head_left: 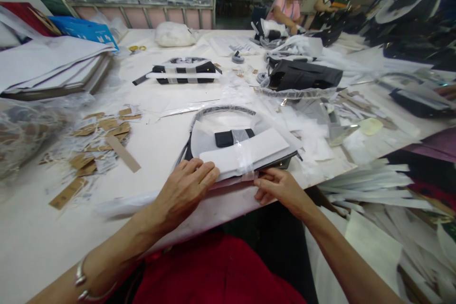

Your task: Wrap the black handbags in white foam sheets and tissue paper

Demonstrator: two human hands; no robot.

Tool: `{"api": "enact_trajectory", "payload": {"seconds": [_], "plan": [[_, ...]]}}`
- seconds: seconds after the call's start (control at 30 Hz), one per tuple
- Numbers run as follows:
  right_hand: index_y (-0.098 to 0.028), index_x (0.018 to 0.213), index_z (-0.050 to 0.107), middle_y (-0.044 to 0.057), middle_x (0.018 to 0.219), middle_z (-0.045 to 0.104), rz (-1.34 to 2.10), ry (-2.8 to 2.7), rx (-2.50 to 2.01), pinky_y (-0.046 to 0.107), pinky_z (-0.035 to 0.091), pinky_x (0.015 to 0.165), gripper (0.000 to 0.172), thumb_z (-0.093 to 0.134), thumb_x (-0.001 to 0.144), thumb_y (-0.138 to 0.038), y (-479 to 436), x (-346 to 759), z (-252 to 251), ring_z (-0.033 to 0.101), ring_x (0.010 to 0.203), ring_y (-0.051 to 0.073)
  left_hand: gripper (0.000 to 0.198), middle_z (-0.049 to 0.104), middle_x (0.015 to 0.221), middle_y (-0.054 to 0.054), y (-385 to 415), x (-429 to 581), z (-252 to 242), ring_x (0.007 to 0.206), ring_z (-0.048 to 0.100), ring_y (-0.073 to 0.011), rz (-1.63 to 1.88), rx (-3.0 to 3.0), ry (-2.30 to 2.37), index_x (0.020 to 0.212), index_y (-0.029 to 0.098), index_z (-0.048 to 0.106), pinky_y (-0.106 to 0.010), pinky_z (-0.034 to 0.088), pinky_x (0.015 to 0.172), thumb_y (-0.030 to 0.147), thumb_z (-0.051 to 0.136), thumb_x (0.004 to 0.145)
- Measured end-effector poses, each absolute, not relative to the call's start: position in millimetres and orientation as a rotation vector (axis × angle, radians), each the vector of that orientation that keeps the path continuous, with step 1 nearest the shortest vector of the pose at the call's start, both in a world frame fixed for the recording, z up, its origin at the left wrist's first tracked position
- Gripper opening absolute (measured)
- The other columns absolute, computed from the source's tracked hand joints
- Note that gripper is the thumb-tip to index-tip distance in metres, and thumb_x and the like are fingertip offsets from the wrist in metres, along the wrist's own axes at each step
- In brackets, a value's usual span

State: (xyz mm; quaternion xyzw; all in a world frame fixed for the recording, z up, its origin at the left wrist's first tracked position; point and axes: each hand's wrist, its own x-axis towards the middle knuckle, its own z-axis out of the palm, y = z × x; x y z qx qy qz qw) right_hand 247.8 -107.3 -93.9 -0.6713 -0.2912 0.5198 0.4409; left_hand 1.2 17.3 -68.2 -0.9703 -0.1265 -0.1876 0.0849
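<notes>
A black handbag lies in front of me at the table's near edge, with its wrapped handle arched toward the back. White foam padding covers its upper face, and a small black wallet-like piece sits inside the handle loop. A clear plastic strip crosses the padding and runs down over the front edge. My left hand presses on the bag's left front corner, fingers curled together over the padding. At the front edge, fingers of my right hand close where the strip ends; their tips are partly hidden.
Brown paper tags lie scattered on the left by stacked sheets. Two more black bags stand farther back. Yellow-handled scissors lie behind. White strips fill a container at lower right. Two people work beyond.
</notes>
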Motion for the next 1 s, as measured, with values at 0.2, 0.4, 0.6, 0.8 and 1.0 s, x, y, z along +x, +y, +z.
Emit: {"api": "enact_trajectory", "payload": {"seconds": [0.2, 0.4, 0.6, 0.8, 1.0], "plan": [[-0.013, 0.076, 0.070, 0.007, 0.063, 0.073, 1.404, -0.796, -1.641, 0.026, 0.057, 0.052, 0.032, 0.077, 0.062, -0.041, -97, 247, -93, 0.067, 0.050, 0.016, 0.019, 0.064, 0.098, -0.005, 19, 6, -59, 0.086, 0.054, -0.0220, -0.317, -2.926, -0.394, 0.106, 0.018, 0.058, -0.034, 0.043, 0.073, 0.008, 0.059, 0.090], [-0.017, 0.065, 0.066, 0.003, 0.053, 0.069, 1.123, -0.735, -1.749, 0.027, 0.055, 0.050, 0.011, 0.065, 0.062, -0.028, -100, 235, -100, 0.066, 0.048, 0.018, 0.012, 0.061, 0.089, -0.002, 26, 10, -55, 0.080, 0.051, -0.0218, -0.280, -2.990, -0.372, 0.095, 0.020, 0.057, -0.034, 0.041, 0.069, 0.009, 0.058, 0.089], [-0.020, 0.065, 0.063, 0.002, 0.055, 0.070, 0.965, -0.796, -1.870, 0.028, 0.054, 0.054, 0.009, 0.061, 0.063, -0.029, -109, 244, -102, 0.069, 0.055, 0.022, 0.017, 0.061, 0.090, -0.002, 33, 6, -55, 0.079, 0.051, -0.0216, -0.309, -3.000, -0.329, 0.098, 0.020, 0.057, -0.033, 0.040, 0.067, 0.006, 0.053, 0.089], [-0.021, 0.079, 0.068, -0.001, 0.058, 0.070, 0.838, -0.819, -1.967, 0.031, 0.057, 0.060, 0.017, 0.062, 0.065, -0.031, -132, 284, -94, 0.071, 0.059, 0.023, 0.015, 0.063, 0.092, -0.003, 34, 2, -55, 0.081, 0.052, -0.0216, -0.327, -3.020, -0.345, 0.097, 0.020, 0.057, -0.033, 0.041, 0.067, 0.007, 0.052, 0.091], [-0.020, 0.085, 0.060, 0.004, 0.082, 0.073, 1.053, -0.783, -1.794, 0.032, 0.061, 0.059, 0.028, 0.074, 0.066, -0.036, -136, 287, -91, 0.073, 0.075, 0.024, 0.017, 0.064, 0.096, -0.004, 34, 0, -57, 0.084, 0.053, -0.0220, -0.358, -3.014, -0.344, 0.100, 0.019, 0.057, -0.033, 0.042, 0.069, 0.005, 0.051, 0.091]]}}
